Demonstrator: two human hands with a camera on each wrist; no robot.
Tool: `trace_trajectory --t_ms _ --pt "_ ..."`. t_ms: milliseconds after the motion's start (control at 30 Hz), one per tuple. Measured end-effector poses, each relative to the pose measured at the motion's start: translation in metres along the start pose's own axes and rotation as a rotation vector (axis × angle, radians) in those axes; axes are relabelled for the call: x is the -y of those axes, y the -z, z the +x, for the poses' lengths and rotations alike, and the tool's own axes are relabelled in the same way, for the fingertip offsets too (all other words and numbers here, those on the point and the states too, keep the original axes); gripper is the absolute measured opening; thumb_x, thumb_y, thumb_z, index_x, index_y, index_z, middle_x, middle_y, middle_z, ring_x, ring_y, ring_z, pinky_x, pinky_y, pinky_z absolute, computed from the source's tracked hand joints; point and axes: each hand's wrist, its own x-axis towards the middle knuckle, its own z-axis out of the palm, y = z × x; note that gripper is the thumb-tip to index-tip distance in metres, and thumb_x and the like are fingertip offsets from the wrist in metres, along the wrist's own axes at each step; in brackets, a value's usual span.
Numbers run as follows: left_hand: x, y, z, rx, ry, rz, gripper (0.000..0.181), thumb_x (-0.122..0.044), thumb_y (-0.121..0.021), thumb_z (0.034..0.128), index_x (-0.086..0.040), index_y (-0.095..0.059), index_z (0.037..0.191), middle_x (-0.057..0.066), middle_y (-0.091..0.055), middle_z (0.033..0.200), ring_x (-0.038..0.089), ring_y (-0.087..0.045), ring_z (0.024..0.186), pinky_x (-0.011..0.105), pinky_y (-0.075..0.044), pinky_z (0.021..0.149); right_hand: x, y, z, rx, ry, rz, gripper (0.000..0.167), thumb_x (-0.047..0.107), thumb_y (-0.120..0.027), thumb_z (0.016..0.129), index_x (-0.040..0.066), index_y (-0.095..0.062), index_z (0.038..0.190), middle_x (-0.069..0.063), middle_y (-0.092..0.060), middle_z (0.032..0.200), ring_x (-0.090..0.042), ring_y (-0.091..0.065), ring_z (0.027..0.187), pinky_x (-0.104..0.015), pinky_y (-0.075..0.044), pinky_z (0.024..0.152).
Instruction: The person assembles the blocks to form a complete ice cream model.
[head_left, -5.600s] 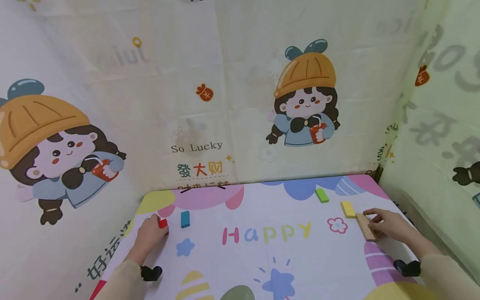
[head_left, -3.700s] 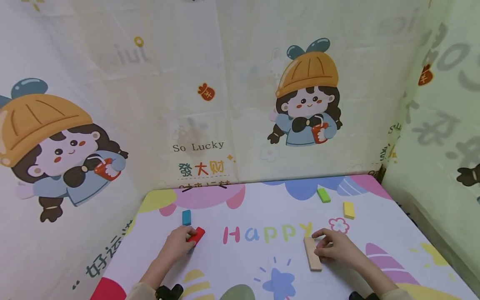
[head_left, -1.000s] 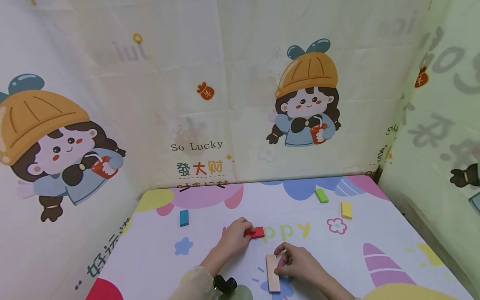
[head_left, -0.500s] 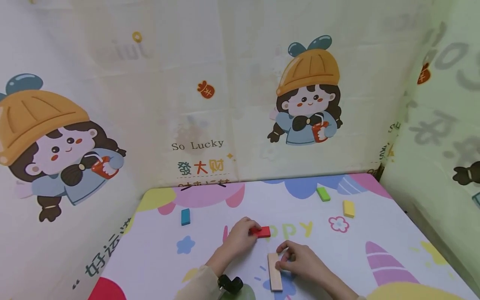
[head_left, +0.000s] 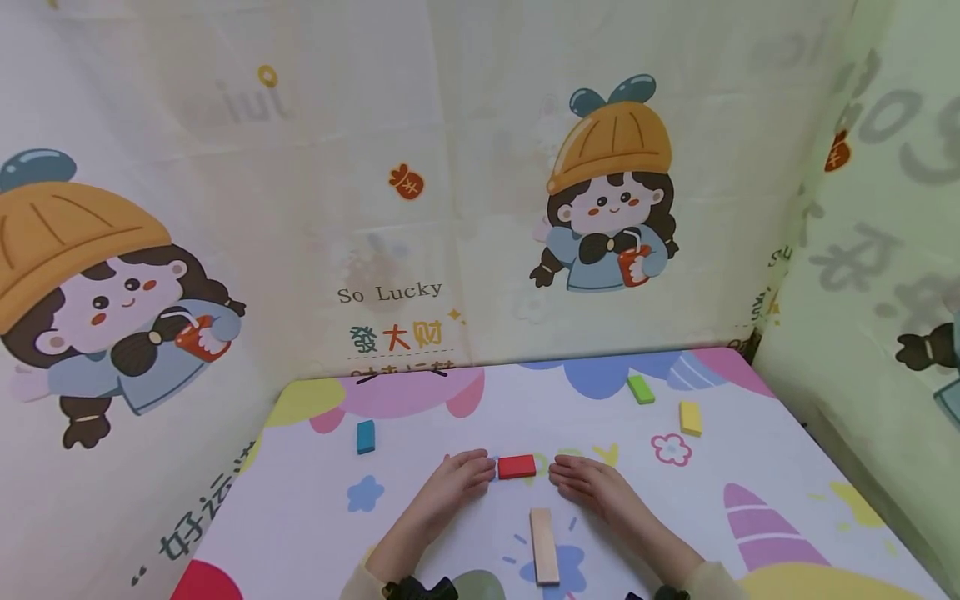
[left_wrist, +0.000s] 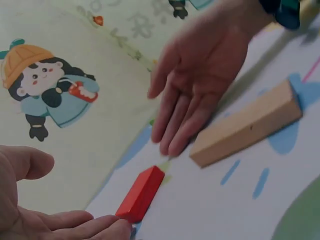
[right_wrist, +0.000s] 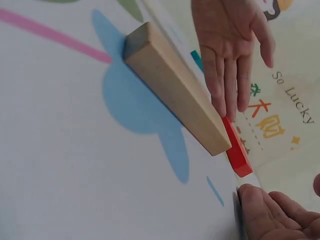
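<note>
A red block [head_left: 517,467] lies flat on the table between my two hands. At its left end is my left hand [head_left: 450,490], fingers straight, with the fingertips right beside the block; whether they touch it I cannot tell. My right hand [head_left: 602,493] stands a short gap off the block's right end, its fingers extended too. Nearer to me lies a longer plain wooden block [head_left: 544,547], pointing away from me, with neither hand on it. In the left wrist view the red block [left_wrist: 140,194] shows close to the left fingers [left_wrist: 107,227].
A blue block [head_left: 365,437] lies at the far left of the table. Toward the back right are a green block [head_left: 641,389] and a yellow block [head_left: 691,418]. A printed cloth [head_left: 517,208] hangs behind the table's back edge.
Earlier my hands brought the red block and the wooden block in from the sides to the middle. Since half a second ago both hands have let go, their fingers straightening on either side of the red block.
</note>
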Motion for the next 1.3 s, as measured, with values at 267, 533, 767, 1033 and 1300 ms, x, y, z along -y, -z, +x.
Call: trace_trajectory --t_ms 267,533,767,1033,1300 --pt "0.004 -0.007 -0.003 0.086 0.025 -0.242 0.068 -0.034 -0.051 0.109 0.01 -0.031 0.156 0.03 -0.044 0.156 0.041 -0.046 0.145 0.05 -0.039 0.118 0.003 -0.003 0.014 0.014 -0.063 0.157 0.062 0.036 -0.037 0.113 -0.01 -0.035 0.155 -0.024 -0.05 0.153 -0.028 -0.058 0.137 -0.034 -0.052 0.107" --pt "0.008 -0.012 0.001 0.11 0.004 -0.294 0.067 -0.033 -0.049 0.1098 0.013 -0.03 0.155 0.032 -0.038 0.159 0.043 -0.039 0.149 0.052 -0.033 0.122 0.004 -0.005 0.01 -0.015 -0.066 0.159 0.062 0.036 -0.034 0.113 -0.011 -0.036 0.154 -0.025 -0.05 0.153 -0.029 -0.058 0.137 -0.035 -0.051 0.107" --pt "0.009 -0.015 -0.001 0.096 0.025 -0.288 0.068 -0.033 -0.053 0.1081 0.012 -0.032 0.155 0.029 -0.041 0.159 0.04 -0.043 0.148 0.05 -0.037 0.12 0.003 -0.005 0.006 -0.019 -0.065 0.11 0.059 0.032 -0.034 0.113 -0.011 -0.037 0.153 -0.025 -0.05 0.153 -0.029 -0.057 0.138 -0.033 -0.052 0.106" --pt "0.012 -0.018 -0.003 0.097 0.037 -0.284 0.071 -0.035 -0.058 0.1059 0.01 -0.034 0.155 0.026 -0.044 0.158 0.039 -0.046 0.146 0.049 -0.04 0.118 0.001 -0.004 0.002 -0.013 -0.071 0.007 0.057 0.032 -0.036 0.113 -0.009 -0.041 0.152 -0.024 -0.052 0.152 -0.028 -0.058 0.137 -0.031 -0.054 0.105" --pt "0.016 -0.022 -0.007 0.115 0.026 -0.274 0.066 -0.031 -0.057 0.1061 0.012 -0.037 0.152 0.028 -0.045 0.156 0.039 -0.046 0.146 0.047 -0.041 0.117 0.002 -0.002 -0.009 0.001 -0.069 -0.036 0.06 0.035 -0.037 0.113 -0.01 -0.041 0.152 -0.024 -0.052 0.152 -0.031 -0.057 0.138 -0.034 -0.053 0.106"
